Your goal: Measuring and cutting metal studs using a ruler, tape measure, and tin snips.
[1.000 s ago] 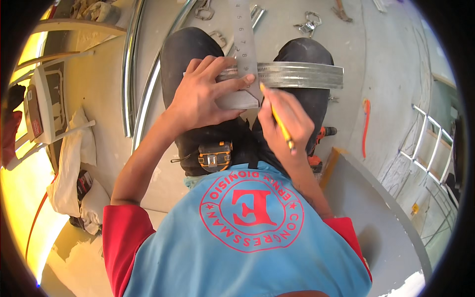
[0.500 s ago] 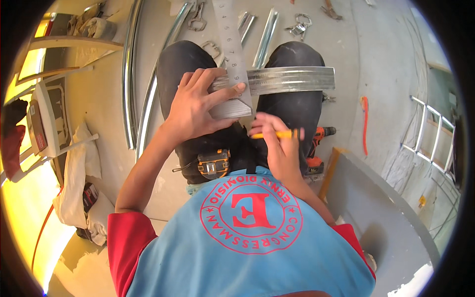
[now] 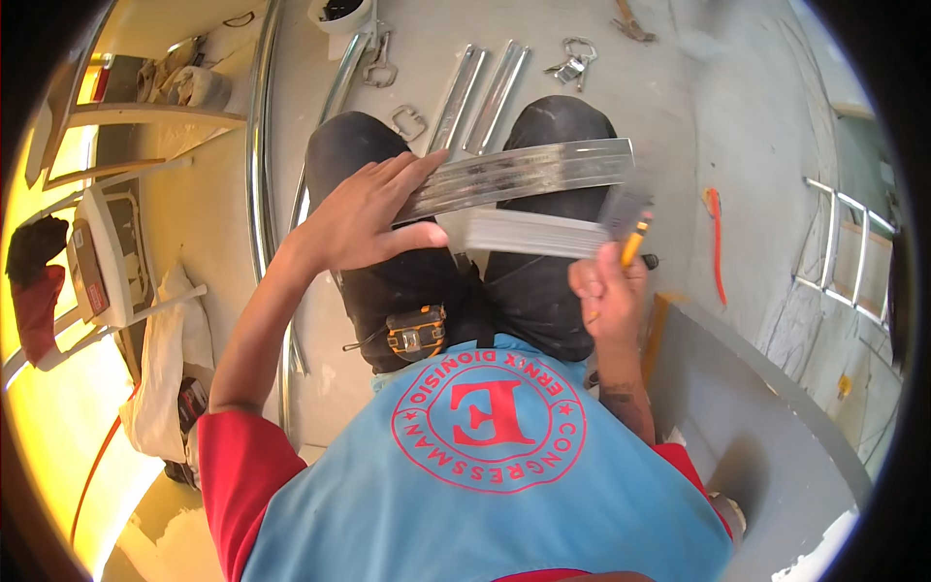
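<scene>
My left hand (image 3: 373,213) lies across the left end of a shiny metal channel (image 3: 543,163), its fingers stretched out and thumb apart. The channel spans both knees of my dark trousers. My right hand (image 3: 609,291), closed, grips a yellow pencil (image 3: 635,241) and a steel square (image 3: 533,231), which is blurred and lies below the channel at the right knee. A black and orange tape measure (image 3: 417,332) rests near my lap.
Short metal channels (image 3: 499,92), clamps (image 3: 380,63), a hammer (image 3: 630,24) and a white tub (image 3: 339,12) lie ahead. Long rails (image 3: 260,145) run along my left, beside a white chair (image 3: 102,252). At right are an orange strip (image 3: 716,242), a ladder (image 3: 829,247) and a grey panel (image 3: 747,407).
The square has swung off the channel to the right into my right hand with the pencil. My left hand's fingers have come off the square onto the channel, which now tilts.
</scene>
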Available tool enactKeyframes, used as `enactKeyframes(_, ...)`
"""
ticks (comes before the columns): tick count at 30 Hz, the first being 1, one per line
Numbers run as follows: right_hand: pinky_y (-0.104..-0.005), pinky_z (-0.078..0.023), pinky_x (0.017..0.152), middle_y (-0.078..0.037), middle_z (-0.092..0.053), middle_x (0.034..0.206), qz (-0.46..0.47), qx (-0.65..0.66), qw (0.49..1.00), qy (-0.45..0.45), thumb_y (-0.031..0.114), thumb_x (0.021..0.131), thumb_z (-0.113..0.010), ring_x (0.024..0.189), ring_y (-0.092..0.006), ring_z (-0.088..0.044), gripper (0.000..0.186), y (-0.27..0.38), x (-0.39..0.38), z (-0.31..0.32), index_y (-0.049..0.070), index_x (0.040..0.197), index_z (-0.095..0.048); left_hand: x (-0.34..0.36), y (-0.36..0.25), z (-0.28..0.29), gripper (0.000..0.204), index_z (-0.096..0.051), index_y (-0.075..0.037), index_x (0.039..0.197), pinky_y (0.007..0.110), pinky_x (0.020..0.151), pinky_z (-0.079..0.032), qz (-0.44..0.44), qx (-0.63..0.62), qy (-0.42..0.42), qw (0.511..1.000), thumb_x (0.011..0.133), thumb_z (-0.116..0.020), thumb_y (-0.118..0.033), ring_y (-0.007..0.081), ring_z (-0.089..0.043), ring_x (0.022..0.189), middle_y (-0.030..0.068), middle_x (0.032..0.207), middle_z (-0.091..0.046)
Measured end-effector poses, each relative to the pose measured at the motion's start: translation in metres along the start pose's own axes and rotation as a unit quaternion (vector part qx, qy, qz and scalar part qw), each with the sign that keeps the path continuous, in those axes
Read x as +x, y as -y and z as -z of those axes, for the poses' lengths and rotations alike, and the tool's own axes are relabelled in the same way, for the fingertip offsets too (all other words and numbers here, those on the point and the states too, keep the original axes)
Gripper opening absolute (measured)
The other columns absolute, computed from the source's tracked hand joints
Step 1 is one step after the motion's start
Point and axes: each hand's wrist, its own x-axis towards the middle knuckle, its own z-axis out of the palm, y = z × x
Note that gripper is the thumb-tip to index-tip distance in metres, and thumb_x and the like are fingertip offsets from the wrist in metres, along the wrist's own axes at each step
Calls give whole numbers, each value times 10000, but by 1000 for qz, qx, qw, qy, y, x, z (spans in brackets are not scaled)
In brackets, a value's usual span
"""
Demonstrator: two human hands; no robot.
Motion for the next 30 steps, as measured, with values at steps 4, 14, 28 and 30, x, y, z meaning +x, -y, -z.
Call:
enactKeyframes(4,-272,-323,532,54,-436,631,39,68,996,51,282,1149,-556,497,-68,-357,230,2,7,35,100,1037,-643,26,11,5,821,-560,36,1485,415,888,-545,63,-41,14,997,807,-905,-271,362,-676,954,185,1137,-651)
enactKeyframes(14,-303,-315,520,37,-426,613,27,75,994,77,345,1126,-594,502,-91,-338,243,-19,8,56,110,1100,-648,151,122,34,533,-622,42,1174,419,748,-517,98,27,-38,994,877,-837,-344,299,-652,818,166,887,-667)
enactKeyframes(28,-319,-361,522,-3,-512,653,3,63,997,47,285,1128,-604,528,-92,-434,216,-28,4,64,70,1129,-620,321,260,-110,872,-528,-25,1451,580,1197,-351,336,165,-190,908,880,-778,-634,354,-456,1461,185,1517,-515)
enactKeyframes(30,-316,-365,523,-6,-511,662,-4,67,996,52,282,1131,-597,532,-93,-431,215,-25,9,61,68,1136,-612,321,245,-137,825,-563,-14,1402,555,1145,-426,274,163,-165,933,892,-770,-629,363,-545,1380,187,1448,-567)
